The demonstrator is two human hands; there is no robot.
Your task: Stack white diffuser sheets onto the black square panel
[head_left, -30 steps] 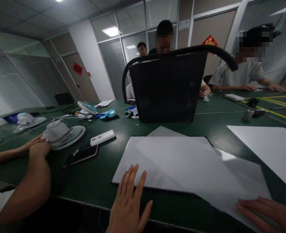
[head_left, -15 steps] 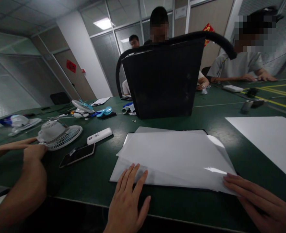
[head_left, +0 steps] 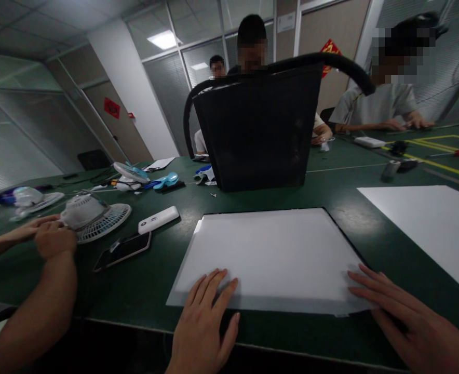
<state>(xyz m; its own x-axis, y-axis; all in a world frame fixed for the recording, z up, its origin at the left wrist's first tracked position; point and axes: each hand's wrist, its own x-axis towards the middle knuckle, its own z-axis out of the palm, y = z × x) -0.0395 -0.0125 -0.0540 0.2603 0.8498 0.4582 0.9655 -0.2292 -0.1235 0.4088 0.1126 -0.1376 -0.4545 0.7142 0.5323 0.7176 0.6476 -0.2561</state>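
Observation:
A white, slightly see-through sheet (head_left: 268, 254) lies flat in front of me over a thin panel (head_left: 344, 234) whose dark edge shows along the back and right side. The near edge of the sheet reaches a little past the whiter area beneath. My left hand (head_left: 208, 319) rests with spread fingers on the sheet's near edge, left of its middle. At the near right corner, my right hand (head_left: 404, 314) touches the sheet with outstretched fingertips. Neither hand grips anything.
Behind the sheet stands a large black bin-like object (head_left: 260, 135) with a curved tube. To the left are a phone (head_left: 124, 250), a white handheld device (head_left: 158, 219) and a fan part (head_left: 105, 223) held by a co-worker's hands (head_left: 54, 236). Another white sheet (head_left: 432, 218) lies right.
The top sheet has slid towards me and straightened, so its skewed corners now line up with the panel. My right hand has moved slightly left and up; my left hand stays put.

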